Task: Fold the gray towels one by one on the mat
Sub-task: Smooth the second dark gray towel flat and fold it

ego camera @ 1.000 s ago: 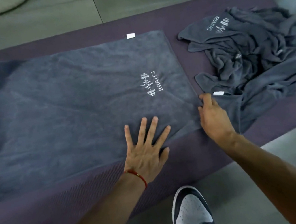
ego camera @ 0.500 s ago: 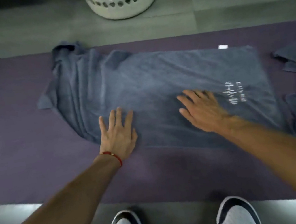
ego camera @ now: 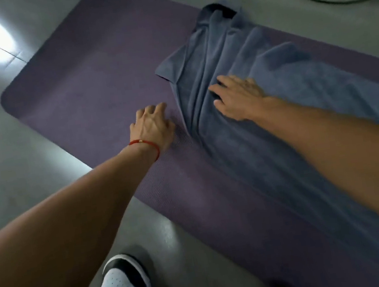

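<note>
Gray towel (ego camera: 265, 117) lies bunched in long creases on the purple mat (ego camera: 91, 84). Right hand (ego camera: 238, 99) rests flat on its folds, fingers spread. Left hand (ego camera: 152, 126) sits just beside it on bare mat, fingers loosely curled, holding nothing.

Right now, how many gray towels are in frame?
1. The rumpled gray terry towel lies spread on the purple mat, bunched at its far-left end, under the right hand. Others may lie beyond the right edge, out of view.
</note>
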`<state>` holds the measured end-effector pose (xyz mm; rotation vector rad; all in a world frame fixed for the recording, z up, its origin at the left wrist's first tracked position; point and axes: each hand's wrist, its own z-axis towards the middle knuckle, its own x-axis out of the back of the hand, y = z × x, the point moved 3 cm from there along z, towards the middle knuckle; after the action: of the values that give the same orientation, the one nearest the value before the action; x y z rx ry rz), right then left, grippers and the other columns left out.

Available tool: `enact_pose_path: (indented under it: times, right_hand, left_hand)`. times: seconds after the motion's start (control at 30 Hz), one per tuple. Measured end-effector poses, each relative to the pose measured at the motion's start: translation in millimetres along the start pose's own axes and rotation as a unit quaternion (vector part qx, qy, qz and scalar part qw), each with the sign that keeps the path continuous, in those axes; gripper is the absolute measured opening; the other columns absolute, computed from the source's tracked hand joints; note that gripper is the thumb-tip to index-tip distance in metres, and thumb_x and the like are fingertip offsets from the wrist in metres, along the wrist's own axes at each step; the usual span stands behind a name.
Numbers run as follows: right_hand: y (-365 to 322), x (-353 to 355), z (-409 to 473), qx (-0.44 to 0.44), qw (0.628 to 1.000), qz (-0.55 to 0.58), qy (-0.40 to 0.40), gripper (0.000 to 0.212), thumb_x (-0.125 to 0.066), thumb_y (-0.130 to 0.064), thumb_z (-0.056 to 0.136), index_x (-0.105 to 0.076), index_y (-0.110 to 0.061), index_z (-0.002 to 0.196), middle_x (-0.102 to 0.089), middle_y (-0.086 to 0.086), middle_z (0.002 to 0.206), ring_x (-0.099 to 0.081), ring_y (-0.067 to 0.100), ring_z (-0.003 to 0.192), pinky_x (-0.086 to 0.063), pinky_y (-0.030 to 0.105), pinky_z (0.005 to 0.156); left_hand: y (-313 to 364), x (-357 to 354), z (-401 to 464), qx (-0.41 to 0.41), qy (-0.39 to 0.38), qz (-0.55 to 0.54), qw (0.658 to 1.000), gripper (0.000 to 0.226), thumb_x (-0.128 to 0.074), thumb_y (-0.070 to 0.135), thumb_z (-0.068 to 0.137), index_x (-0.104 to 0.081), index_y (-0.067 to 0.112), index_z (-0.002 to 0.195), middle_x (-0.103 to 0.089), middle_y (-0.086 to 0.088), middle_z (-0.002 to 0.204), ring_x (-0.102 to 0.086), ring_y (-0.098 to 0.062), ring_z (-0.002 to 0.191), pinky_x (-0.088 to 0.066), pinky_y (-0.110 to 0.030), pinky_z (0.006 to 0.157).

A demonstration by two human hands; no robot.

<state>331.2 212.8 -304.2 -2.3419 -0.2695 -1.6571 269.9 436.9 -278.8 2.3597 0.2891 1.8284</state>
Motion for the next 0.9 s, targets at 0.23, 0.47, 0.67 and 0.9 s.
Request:
enact_pose_path:
  times: [0.23,0.47,0.67,0.9]
  right_hand:
    - [-7,-23,30,-0.051,0.997,0.006,-0.053,0.072,-0.04,-0.06,0.099,-0.011,-0.032,0.159,0.0,0.006,0.167,-0.005,0.037,0.152,-0.022,0.065,0.115]
    - [-6,-24,33,-0.053,0.997,0.047,-0.043,0.081,-0.055,-0.058,0.094,-0.013,-0.033,0.159,0.003,0.005,0.167,-0.001,0.036,0.151,-0.016,0.067,0.116]
    - [-10,-31,27,-0.091,0.989,0.114,-0.036,0.08,-0.054,-0.052,0.098,-0.006,-0.036,0.16,0.017,-0.002,0.168,0.014,0.029,0.154,0.001,0.065,0.12]
    - [-94,-42,-21,-0.215,0.969,0.097,0.078,0.083,-0.065,-0.034,0.094,-0.013,-0.026,0.159,0.002,0.008,0.168,0.0,0.036,0.154,-0.015,0.071,0.114]
  left_hand:
    - [1,6,96,0.032,-0.003,-0.049,0.998,0.054,-0.044,0.031,0.102,-0.035,0.013,0.153,-0.044,-0.017,0.151,-0.037,-0.038,0.139,-0.03,-0.043,0.115]
    - [6,25,190,0.011,-0.054,-0.002,0.998,0.039,-0.042,0.03,0.102,-0.05,0.012,0.135,-0.054,-0.018,0.138,-0.05,-0.039,0.125,-0.039,-0.04,0.101]
    - [1,38,222,0.066,-0.101,-0.005,0.993,0.04,-0.041,0.029,0.105,-0.058,0.009,0.135,-0.058,-0.017,0.136,-0.057,-0.039,0.121,-0.049,-0.039,0.1]
    - [13,42,229,0.076,-0.18,0.007,0.981,0.051,-0.053,0.029,0.102,-0.044,0.0,0.144,-0.045,-0.022,0.148,-0.061,-0.043,0.113,-0.055,-0.043,0.085]
